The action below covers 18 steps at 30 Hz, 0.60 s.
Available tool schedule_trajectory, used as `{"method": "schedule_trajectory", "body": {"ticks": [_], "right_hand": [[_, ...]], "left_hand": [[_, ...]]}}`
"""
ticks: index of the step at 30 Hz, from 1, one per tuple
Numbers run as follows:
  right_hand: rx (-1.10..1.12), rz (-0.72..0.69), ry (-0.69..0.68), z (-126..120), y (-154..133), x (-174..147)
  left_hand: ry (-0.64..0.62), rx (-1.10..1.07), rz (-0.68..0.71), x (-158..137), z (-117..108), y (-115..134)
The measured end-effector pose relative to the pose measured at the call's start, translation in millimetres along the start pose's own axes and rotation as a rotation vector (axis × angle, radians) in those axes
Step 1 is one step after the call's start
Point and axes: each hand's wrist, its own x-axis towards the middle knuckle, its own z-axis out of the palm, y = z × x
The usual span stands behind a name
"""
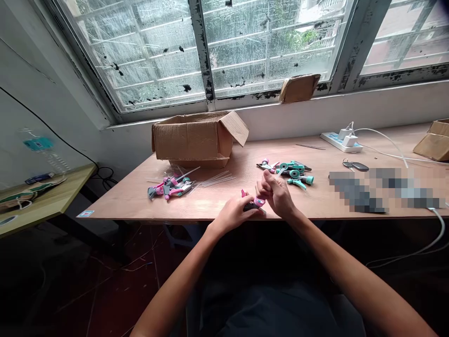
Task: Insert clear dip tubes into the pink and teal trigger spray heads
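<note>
My left hand (pixel 236 210) is closed round a small pink and dark grey piece (pixel 258 202) that looks like a trigger spray head, low over the table's front edge. Close beside it, my right hand (pixel 276 192) has its fingers curled in and its thumb raised; what they pinch, if anything, is hidden. Beyond the right hand lies a group of teal trigger spray heads (pixel 294 169), with a pink one at its left end. To the left rests a pile of pink and grey spray heads (pixel 170 187). Several thin clear tubes (pixel 217 179) lie next to that pile.
An open cardboard box (pixel 191 142) stands at the back of the wooden table (pixel 119 199). On the right are a power strip (pixel 342 142) with cables, keys (pixel 356 165) and blurred-out items. Another carton (pixel 433 140) sits at the far right. A lower side table (pixel 52 201) is at left.
</note>
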Motion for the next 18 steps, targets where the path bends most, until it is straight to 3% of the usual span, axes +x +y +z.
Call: {"method": "schedule_trajectory", "body": {"ticks": [5,18], "right_hand": [[0.014,-0.028,0.023,1.4,-12.6,0.7],[0.047,-0.062,0.211,6.4,-4.6,0.2]], "left_hand": [[-0.001,0.020,0.001,0.6,-1.1,2.2],[0.021,0.045,0.016,3.2,5.8,-1.4]]}}
